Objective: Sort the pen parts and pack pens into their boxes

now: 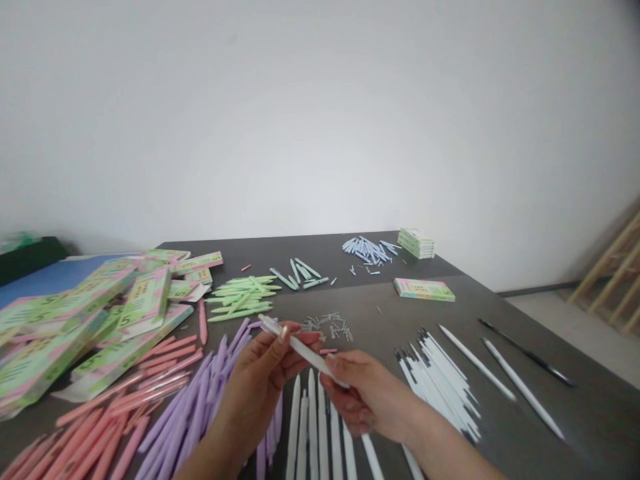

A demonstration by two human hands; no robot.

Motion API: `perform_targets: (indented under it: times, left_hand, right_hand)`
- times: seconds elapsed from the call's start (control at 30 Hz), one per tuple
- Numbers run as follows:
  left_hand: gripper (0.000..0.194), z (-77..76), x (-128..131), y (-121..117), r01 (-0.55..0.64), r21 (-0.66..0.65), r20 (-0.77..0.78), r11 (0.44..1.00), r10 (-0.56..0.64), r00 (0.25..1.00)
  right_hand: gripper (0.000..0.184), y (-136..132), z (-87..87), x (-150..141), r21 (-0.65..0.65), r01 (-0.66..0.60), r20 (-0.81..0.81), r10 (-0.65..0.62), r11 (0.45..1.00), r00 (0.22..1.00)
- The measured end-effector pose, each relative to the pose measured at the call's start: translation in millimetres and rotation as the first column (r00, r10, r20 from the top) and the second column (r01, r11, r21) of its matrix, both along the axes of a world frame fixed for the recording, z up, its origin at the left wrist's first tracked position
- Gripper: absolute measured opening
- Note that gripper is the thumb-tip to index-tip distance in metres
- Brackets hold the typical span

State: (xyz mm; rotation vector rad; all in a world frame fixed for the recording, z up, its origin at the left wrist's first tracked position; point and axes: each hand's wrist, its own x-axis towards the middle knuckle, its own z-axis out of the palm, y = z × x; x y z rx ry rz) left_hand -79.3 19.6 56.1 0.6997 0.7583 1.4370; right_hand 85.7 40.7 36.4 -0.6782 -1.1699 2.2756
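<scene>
Both of my hands hold one white pen (301, 350) slanted over the table. My left hand (263, 373) pinches its upper end with fingers closed. My right hand (363, 397) grips its lower end, fingers curled round it. Beneath the hands lie several white pen barrels (315, 433) side by side. A small pile of tiny grey springs (333, 325) sits just beyond the pen.
Purple pen barrels (200, 400) and pink ones (125, 407) lie at the left, green ones (243, 297) and blue parts (367, 250) farther back. White refills (440, 383) fan out at the right. Green-pink boxes (75, 320) pile up far left; one box (424, 289) lies mid-right on the dark table (550, 320).
</scene>
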Motion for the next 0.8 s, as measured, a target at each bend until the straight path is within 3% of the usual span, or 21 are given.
perform_targets:
  times: [0.1,0.2,0.3,0.43,0.53,0.6,0.67,0.73,0.8]
  left_hand:
    - [0.017,3.4,-3.5,-0.4,-0.03,0.027,0.032,0.999,0.029,0.999]
    - [0.011,3.7,-2.1,-1.8,-0.056,0.03,-0.008,0.998,0.056,0.998]
    - [0.01,0.6,4.1,-4.4,0.011,0.011,-0.08,1.0,-0.01,0.997]
    - [0.01,-3.1,9.2,-5.9,0.008,-0.004,-0.152,1.0,-0.009,0.988]
    - [0.012,-2.1,9.6,-5.5,-0.046,-0.033,-0.186,0.998,0.039,0.982]
    - [0.013,-0.7,10.3,-5.6,-0.061,-0.048,-0.187,0.997,0.051,0.981]
    - [0.014,-0.1,11.7,-6.1,-0.077,-0.057,-0.187,0.995,0.065,0.98]
    - [0.013,-0.8,12.5,-6.3,-0.095,-0.065,-0.187,0.993,0.081,0.979]
    - [0.011,-2.1,12.1,-6.2,-0.11,-0.061,-0.19,0.992,0.096,0.977]
  right_hand:
    - [0.031,3.9,0.9,5.1,-0.048,-0.059,-0.02,0.058,0.997,0.998]
    - [0.035,4.1,0.8,3.7,0.052,-0.004,0.013,0.003,0.999,1.0]
    - [0.041,1.5,0.5,0.1,0.136,0.008,0.004,-0.009,0.991,1.0]
    - [0.037,-1.9,3.0,-1.7,0.087,-0.051,-0.006,0.052,0.995,0.999]
    - [0.035,-3.8,5.5,-2.9,0.036,-0.058,0.052,0.056,0.998,0.997]
    - [0.039,-5.6,5.8,-4.7,0.131,-0.026,0.148,0.006,0.991,0.989]
    - [0.042,-7.9,5.4,-6.8,0.365,0.021,0.268,-0.127,0.931,0.955]
    - [0.042,-10.7,5.5,-8.5,0.621,0.017,0.335,-0.285,0.784,0.898]
    - [0.038,-13.4,6.6,-9.6,0.773,-0.005,0.331,-0.397,0.634,0.856]
